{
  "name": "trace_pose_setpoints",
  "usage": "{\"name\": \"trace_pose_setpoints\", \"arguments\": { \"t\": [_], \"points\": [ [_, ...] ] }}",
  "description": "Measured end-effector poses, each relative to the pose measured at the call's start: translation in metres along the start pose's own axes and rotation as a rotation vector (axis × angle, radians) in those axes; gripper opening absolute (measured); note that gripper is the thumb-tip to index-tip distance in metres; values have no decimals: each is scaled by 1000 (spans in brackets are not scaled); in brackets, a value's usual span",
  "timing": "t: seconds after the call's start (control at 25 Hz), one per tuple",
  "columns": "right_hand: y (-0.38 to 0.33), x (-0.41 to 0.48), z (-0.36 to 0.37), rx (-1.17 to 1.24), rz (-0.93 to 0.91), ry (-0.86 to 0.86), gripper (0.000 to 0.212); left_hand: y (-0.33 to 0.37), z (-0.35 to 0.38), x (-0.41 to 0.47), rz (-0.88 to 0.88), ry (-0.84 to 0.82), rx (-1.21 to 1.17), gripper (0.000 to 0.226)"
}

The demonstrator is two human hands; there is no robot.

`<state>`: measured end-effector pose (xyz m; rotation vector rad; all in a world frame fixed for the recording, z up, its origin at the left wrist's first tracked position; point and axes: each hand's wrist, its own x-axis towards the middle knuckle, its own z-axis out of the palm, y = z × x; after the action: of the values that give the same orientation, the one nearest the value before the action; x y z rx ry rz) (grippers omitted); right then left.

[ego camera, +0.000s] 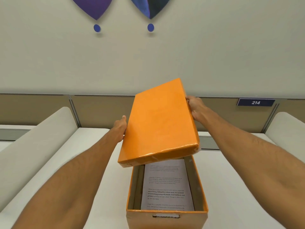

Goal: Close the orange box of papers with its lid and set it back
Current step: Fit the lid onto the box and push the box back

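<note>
Your left hand (120, 127) grips the lid (159, 123) on its left long edge; only the thumb and back of the hand show, the fingers hidden behind the lid. Your right hand (194, 108) clamps the right long edge near the far corner, thumb on the side wall, fingers curled out of sight beneath.

The lid is orange, wrapped in glossy film, held tilted above the orange box (166, 217), near edge low and far edge raised. Near edge overlaps the box's far end in this view; cannot tell whether it touches the rim.

The box stands open on the white tabletop (92, 162), cut off by the bottom of the frame. A slot handle shows on its near wall. Inside lies a stack of papers (166, 187), printed in paragraphs; one block is bold, but the wording is too blurred to read reliably. The top of the sheet is hidden by the lid.

Blue plate (255, 102) on the partition at right reads "214". Purple wall shapes (94, 7) are cut off at the top.
</note>
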<state>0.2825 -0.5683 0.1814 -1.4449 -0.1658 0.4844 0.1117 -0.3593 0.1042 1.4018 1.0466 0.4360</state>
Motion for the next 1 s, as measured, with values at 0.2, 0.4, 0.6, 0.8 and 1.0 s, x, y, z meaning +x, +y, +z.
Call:
{"name": "trace_pose_setpoints", "arguments": {
  "t": [0.2,0.4,0.6,0.8,1.0],
  "points": [
    [45,11,-13,-286,-91,68,33,-13,2,1,-21,68,10,59],
    [90,9,-26,-382,-67,42,35,-31,16,3,-48,0,23,58],
    [126,8,-39,-413,59,1,37,-58,26,7,41,-46,185,48],
    [147,7,-48,-403,139,-9,40,-77,34,15,49,-71,248,47],
    [155,8,-50,-387,139,0,41,-92,39,22,49,-47,268,46]
  ]
}}
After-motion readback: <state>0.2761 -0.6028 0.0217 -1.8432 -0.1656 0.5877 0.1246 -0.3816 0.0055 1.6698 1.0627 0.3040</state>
